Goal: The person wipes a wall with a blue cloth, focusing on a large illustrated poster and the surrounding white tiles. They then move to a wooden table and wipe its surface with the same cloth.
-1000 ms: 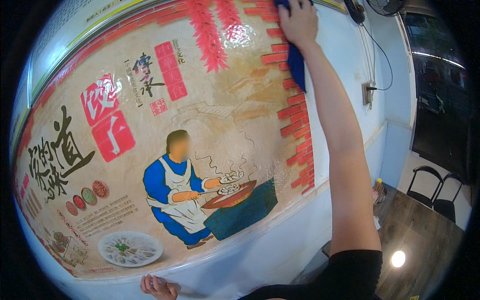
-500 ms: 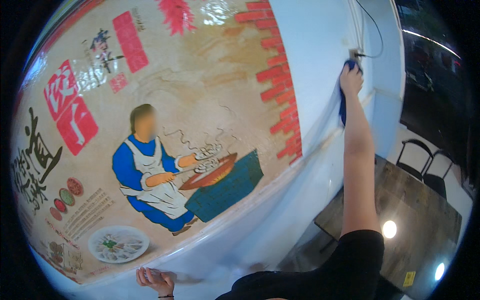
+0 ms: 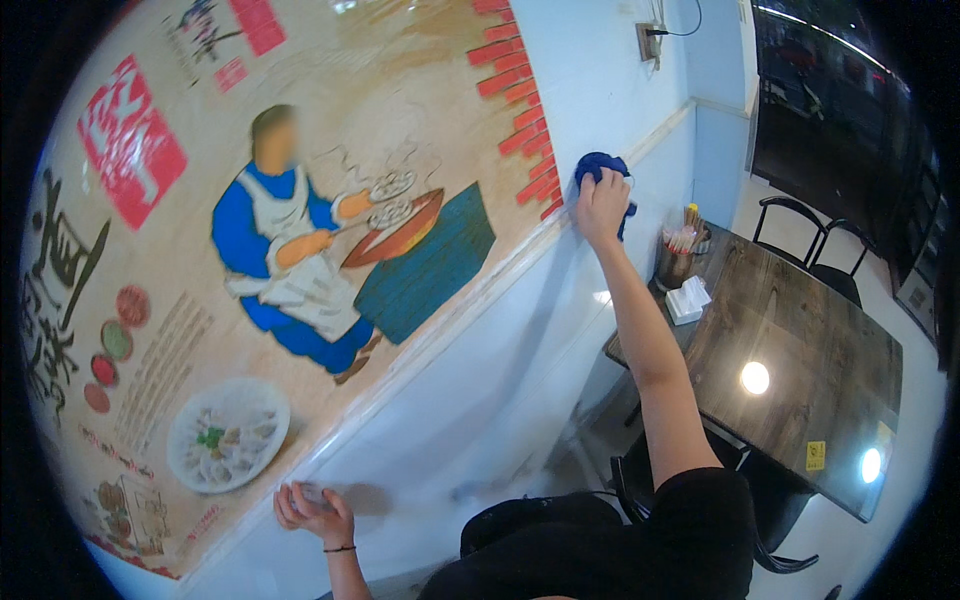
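My right hand [image 3: 604, 205] presses a dark blue cloth [image 3: 600, 165] against the pale wall, just right of the lower corner of a large mural [image 3: 330, 60]. Its fingers are closed over the cloth, which bunches above them and hangs down beside the hand. Low on the left, my left hand [image 3: 315, 515] rests by the light trim [image 3: 380, 405] under the mural. The fingers are loosely bent and a little apart, and I make out nothing held in them.
At the right stands a dark wooden table [image 3: 800, 330] with a chopstick holder [image 3: 677, 258] and a stack of white napkins [image 3: 688, 300] by the wall. Black chairs [image 3: 790, 230] stand beyond it. A socket with a plugged cable [image 3: 650, 38] sits higher on the wall.
My right hand has brought the cloth down and left along the wall, away from the socket. The view has shifted, showing more of the table. My left hand stays near the trim.
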A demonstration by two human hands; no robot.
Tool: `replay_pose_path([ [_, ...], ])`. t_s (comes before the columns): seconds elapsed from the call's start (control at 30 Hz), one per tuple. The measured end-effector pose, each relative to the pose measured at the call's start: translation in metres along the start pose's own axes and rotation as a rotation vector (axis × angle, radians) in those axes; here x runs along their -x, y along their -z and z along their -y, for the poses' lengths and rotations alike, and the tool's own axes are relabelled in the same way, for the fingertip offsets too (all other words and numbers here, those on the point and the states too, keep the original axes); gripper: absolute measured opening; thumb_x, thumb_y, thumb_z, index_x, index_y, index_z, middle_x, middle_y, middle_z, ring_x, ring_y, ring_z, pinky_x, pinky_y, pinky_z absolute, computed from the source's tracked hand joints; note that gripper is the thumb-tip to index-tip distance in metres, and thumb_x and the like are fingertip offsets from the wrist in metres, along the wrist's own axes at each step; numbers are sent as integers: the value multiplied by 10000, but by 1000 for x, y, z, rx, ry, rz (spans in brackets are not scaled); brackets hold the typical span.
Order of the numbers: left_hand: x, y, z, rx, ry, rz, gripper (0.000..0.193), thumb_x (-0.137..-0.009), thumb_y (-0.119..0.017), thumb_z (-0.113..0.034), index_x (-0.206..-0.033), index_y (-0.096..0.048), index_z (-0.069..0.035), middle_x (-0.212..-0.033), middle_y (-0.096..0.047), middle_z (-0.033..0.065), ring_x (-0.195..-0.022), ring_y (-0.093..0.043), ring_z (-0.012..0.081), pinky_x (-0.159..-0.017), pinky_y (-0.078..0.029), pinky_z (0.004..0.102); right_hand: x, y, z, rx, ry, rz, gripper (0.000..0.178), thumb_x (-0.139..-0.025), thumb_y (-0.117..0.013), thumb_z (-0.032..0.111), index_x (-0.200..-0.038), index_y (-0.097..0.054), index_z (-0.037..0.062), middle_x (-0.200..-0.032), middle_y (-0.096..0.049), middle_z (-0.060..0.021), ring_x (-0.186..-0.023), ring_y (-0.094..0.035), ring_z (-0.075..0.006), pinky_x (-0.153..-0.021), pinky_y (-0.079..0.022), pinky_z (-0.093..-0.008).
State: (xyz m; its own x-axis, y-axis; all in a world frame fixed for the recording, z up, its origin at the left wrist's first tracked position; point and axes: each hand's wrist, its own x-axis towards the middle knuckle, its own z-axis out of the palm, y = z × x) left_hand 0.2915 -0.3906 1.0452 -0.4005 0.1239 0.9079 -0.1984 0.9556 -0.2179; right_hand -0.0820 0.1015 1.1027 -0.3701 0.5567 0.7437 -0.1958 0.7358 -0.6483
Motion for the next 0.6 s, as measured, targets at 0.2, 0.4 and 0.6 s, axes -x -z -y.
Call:
replay_pose_path([
  [0.2,0,18,3,77,41,117,501,-737,-588,-178,-1210,-483,-52,-1234,-411,154,-1203,-317,345,-990,-238,461,88,21,77,-78,151,82,333,-857,-498,256,-1037,-519,-23,-1059,-511,-206,-1002,-452,-383,-881,-356,-478],
  [0.4,-5,18,2,139,9,95,535,-673,-623,-199,-1195,-527,-133,-1198,-471,81,-1158,-384,282,-939,-246,455,171,80,175,-232,266,124,306,-854,-507,202,-1039,-501,-42,-1022,-478,-246,-963,-433,-419,-863,-336,-488],
  [0.6,-12,50,22,282,-17,242,592,-693,-622,-239,-1257,-481,-126,-1276,-440,73,-1210,-361,251,-939,-227,475,257,124,270,-370,421,318,274,-797,-565,191,-983,-504,-1,-971,-449,-213,-931,-424,-398,-819,-341,-495],
])
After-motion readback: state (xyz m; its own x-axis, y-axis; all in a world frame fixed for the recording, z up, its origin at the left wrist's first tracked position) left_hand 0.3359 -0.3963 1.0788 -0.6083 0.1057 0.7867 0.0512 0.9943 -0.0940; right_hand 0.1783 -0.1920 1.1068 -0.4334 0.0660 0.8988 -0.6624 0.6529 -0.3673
